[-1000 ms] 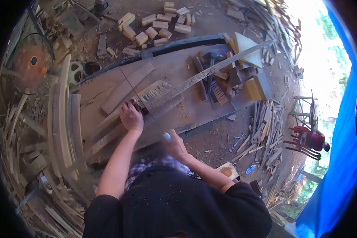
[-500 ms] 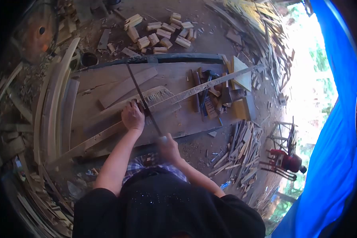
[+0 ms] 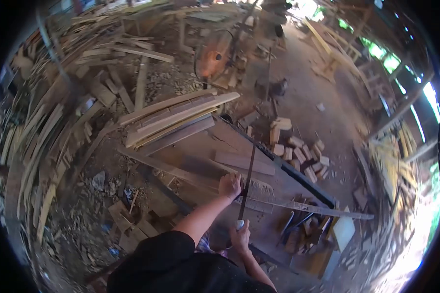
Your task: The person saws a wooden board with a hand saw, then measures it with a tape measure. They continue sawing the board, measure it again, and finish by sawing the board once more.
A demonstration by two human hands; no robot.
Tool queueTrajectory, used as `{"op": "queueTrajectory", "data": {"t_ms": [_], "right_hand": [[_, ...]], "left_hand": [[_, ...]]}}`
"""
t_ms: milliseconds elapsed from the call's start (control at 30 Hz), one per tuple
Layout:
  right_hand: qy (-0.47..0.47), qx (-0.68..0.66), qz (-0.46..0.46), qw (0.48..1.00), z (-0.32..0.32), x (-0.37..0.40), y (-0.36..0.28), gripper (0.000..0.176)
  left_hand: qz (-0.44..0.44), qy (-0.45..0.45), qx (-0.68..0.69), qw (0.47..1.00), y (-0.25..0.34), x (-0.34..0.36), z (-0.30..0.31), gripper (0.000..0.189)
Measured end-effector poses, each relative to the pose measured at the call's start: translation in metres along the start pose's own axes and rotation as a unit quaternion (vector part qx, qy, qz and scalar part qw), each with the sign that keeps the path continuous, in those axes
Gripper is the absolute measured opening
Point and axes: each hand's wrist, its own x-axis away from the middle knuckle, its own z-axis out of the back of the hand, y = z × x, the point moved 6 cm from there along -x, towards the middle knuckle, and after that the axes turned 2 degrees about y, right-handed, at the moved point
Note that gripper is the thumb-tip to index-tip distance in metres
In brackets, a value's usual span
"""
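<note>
My right hand (image 3: 240, 238) is wrapped round the pale handle of a long, narrow-bladed saw (image 3: 249, 173). Its dark blade points away from me across a wooden board (image 3: 298, 206). Close to the left of the blade, my left hand (image 3: 230, 186) presses on the wood with curled fingers. A rough-faced wood piece (image 3: 261, 188) lies just right of the blade, against the board. Behind it, a flat plank (image 3: 244, 162) rests on the low work table (image 3: 195, 140). Hand tools (image 3: 300, 227) lie in a cluster to the right.
Long planks (image 3: 181, 115) are stacked along the table's far left. Beyond its dark edge beam (image 3: 303, 180) lie several cut wood blocks (image 3: 303, 154). An orange-centred fan (image 3: 213, 57) stands behind the planks. Scrap wood (image 3: 34, 151) covers the ground at left.
My view has swung left, so the table and hands appear further right and the fan and left scrap piles show more. Both hands keep their places at the saw and board.
</note>
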Motion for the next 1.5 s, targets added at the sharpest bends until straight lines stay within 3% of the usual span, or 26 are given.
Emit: {"op": "queueTrajectory", "data": {"t_ms": [67, 167, 300, 400, 467, 567, 700, 1033, 1333, 1500], "right_hand": [[-0.015, -0.010, -0.002, 1.000, 0.001, 0.006, 0.005, 0.064], [0.036, 0.008, 0.044, 0.998, 0.010, 0.012, -0.011, 0.041], [0.069, -0.043, 0.064, 0.995, 0.014, 0.019, -0.006, 0.029], [0.075, -0.057, 0.071, 0.993, 0.019, 0.020, -0.008, 0.028], [0.093, -0.043, 0.093, 0.990, 0.022, 0.021, -0.007, 0.027], [0.110, -0.029, 0.124, 0.986, 0.030, 0.025, -0.012, 0.025], [0.109, -0.013, 0.145, 0.983, 0.029, 0.023, -0.011, 0.023], [0.089, -0.037, 0.093, 0.991, 0.024, 0.025, -0.025, 0.022], [0.074, -0.046, 0.072, 0.994, 0.028, 0.025, -0.031, 0.023], [0.111, -0.041, 0.119, 0.986, 0.018, 0.026, -0.017, 0.023]], "left_hand": [[0.016, -0.006, -0.018, 1.000, 0.002, 0.007, -0.003, 0.016], [0.030, 0.008, -0.034, 0.999, -0.004, 0.013, -0.002, 0.015], [0.088, -0.035, -0.016, 0.995, 0.001, 0.019, 0.018, 0.025], [0.113, -0.042, 0.002, 0.993, 0.000, 0.021, 0.012, 0.025], [0.115, 0.011, -0.037, 0.993, 0.002, 0.021, 0.013, 0.024], [0.154, -0.044, -0.040, 0.986, -0.004, 0.021, 0.004, 0.029], [0.161, -0.039, -0.052, 0.985, -0.005, 0.022, 0.000, 0.028], [0.085, -0.021, -0.048, 0.995, -0.004, 0.024, -0.001, 0.021], [0.096, -0.005, -0.035, 0.995, -0.002, 0.023, 0.004, 0.019], [0.150, -0.024, -0.014, 0.988, -0.007, 0.024, 0.000, 0.029]]}}
